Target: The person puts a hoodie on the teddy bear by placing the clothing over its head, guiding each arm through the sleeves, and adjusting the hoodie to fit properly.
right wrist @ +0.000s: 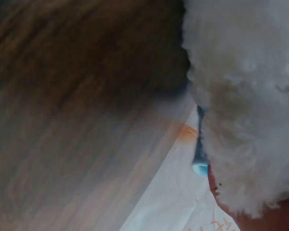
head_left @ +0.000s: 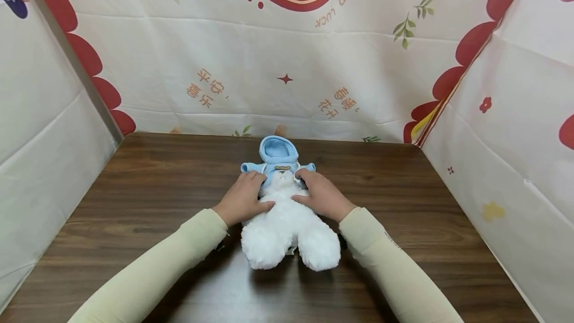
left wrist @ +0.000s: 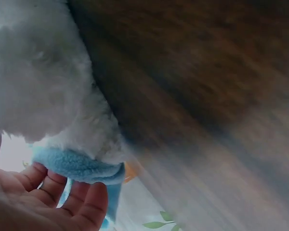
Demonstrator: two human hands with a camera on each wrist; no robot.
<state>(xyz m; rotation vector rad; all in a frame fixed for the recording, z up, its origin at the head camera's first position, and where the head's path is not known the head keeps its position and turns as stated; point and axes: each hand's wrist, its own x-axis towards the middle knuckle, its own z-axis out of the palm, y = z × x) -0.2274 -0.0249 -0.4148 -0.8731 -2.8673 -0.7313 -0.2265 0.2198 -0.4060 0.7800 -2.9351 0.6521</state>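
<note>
A fluffy white plush toy [head_left: 287, 213] lies on the table with two rounded limbs towards me. Just past it, partly under its far end, is a small light-blue hooded garment [head_left: 279, 156], its hood gaping and short sleeves spread. My left hand [head_left: 244, 198] grips the toy's left side, thumb on top. In the left wrist view its fingers curve up by the blue fabric [left wrist: 79, 166]. On the other side my right hand [head_left: 325, 196] holds the toy, thumb on the white fur; in the right wrist view the fur [right wrist: 245, 96] hides most of this hand.
A dark wood-grain table [head_left: 179, 163] lies beneath. Behind it hangs a printed white cloth [head_left: 269, 54], with further cloth walls at the left [head_left: 45, 103] and right [head_left: 506, 128].
</note>
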